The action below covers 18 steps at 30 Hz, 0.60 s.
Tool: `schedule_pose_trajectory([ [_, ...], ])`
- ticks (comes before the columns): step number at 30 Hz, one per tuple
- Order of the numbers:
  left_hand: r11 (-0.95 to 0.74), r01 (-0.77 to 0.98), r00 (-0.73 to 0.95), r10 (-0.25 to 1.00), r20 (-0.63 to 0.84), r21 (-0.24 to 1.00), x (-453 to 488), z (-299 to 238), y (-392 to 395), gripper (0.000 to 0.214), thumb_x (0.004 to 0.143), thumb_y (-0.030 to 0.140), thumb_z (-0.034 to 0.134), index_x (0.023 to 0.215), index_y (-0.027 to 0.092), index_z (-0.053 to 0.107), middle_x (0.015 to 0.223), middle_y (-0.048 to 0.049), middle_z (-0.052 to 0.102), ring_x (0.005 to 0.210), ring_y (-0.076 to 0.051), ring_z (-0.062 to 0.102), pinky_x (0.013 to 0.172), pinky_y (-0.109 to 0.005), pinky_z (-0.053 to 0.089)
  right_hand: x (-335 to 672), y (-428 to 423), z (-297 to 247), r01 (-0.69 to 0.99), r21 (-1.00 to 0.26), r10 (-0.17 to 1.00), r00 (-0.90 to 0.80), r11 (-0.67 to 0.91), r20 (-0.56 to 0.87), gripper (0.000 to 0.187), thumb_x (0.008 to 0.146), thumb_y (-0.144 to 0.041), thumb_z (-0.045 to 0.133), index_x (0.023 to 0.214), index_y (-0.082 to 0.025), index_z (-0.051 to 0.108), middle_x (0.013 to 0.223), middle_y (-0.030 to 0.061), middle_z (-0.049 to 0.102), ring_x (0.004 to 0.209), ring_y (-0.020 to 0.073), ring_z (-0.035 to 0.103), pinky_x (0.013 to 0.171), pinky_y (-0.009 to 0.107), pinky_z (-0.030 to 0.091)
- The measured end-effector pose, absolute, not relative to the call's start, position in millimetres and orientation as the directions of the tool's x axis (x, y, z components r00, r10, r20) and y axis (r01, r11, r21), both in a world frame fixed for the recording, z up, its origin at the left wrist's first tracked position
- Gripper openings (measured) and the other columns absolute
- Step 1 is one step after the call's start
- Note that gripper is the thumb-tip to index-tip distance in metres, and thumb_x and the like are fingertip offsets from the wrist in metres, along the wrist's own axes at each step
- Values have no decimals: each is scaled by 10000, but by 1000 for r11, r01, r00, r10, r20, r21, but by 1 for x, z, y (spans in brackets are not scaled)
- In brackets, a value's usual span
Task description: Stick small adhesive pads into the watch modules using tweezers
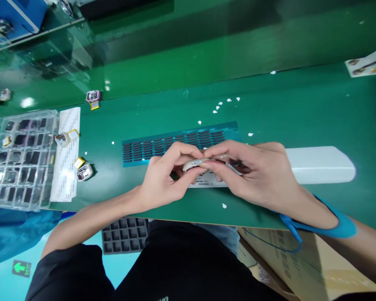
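Note:
Both hands meet above the middle of the green table. Between thumb and fingers, my left hand (164,179) pinches a small white casing (194,164). My right hand (258,173) grips the same piece from the other side, thumb and fingertips pressed on it; a blue band circles that wrist. The fingers hide much of the casing. Just beyond them lies a blue sheet (130,161) with rows of dark strips. Under the hands is a white printed sheet (208,182), partly covered. A long white round-ended piece (321,165) extends to the right of my right hand.
At left stand a clear compartment box (52,175) with dark pieces and a white paper strip (65,175). Small opened devices with yellow parts (85,172) lie nearby. Tiny white tabs (224,205) are scattered about. A black tray (125,236) sits below the table edge.

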State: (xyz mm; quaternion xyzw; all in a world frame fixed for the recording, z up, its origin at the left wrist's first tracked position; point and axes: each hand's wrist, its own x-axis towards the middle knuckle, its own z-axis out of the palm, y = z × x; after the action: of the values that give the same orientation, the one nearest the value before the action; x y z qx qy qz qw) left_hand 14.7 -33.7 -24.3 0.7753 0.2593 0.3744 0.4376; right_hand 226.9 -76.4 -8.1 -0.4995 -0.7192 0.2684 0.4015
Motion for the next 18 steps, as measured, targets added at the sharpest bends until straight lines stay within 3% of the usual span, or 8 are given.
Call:
schedule_pose_trajectory([
  [4, -599, 106, 589, 681, 435, 794, 13, -22, -31, 161, 1024, 242, 764, 1101, 173, 640, 842, 5, 818, 575, -76, 701, 523, -176, 508, 236, -72, -3, 445, -834, 945, -161, 326, 283, 214, 1106, -383, 617, 971, -301, 762, 684, -49, 714, 536, 119, 621, 540, 293, 458],
  [8, -828, 58, 686, 439, 580, 558, 11, -21, -26, 139, 1084, 306, 690, 1107, 169, 689, 990, -50, 849, 869, -154, 816, 835, -292, 615, 243, -67, 3, 247, -937, 968, -3, 246, 253, 508, 1127, -624, 488, 891, -264, 758, 857, 34, 759, 667, 164, 674, 565, 339, 500],
  [12, -926, 41, 822, 244, 514, 376, 12, -25, -23, 187, 1155, 279, 523, 1086, 163, 652, 1284, -110, 818, 1266, -214, 762, 1078, -385, 584, 253, -60, 9, 456, -862, 964, 32, 222, 265, 770, 1103, -771, 375, 669, -230, 709, 627, 23, 632, 578, 127, 559, 560, 339, 437],
  [15, -963, 42, 890, 158, 427, 268, 12, -28, -24, 189, 1143, 219, 517, 1039, 145, 656, 1301, -118, 809, 1241, -226, 757, 1099, -400, 571, 273, -54, 14, 485, -860, 987, -60, 157, 146, 764, 1105, -750, 415, 642, -231, 731, 563, 18, 653, 489, 97, 568, 488, 295, 451],
  [18, -975, 71, 913, 149, 379, 212, 10, -26, -23, 142, 1073, 75, 541, 1018, 141, 655, 1238, -117, 820, 1142, -224, 761, 952, -345, 581, 297, -46, 18, 417, -887, 943, -326, 199, 59, 605, 1090, -665, 558, 722, -261, 818, 741, 39, 784, 678, 161, 756, 559, 264, 602],
])
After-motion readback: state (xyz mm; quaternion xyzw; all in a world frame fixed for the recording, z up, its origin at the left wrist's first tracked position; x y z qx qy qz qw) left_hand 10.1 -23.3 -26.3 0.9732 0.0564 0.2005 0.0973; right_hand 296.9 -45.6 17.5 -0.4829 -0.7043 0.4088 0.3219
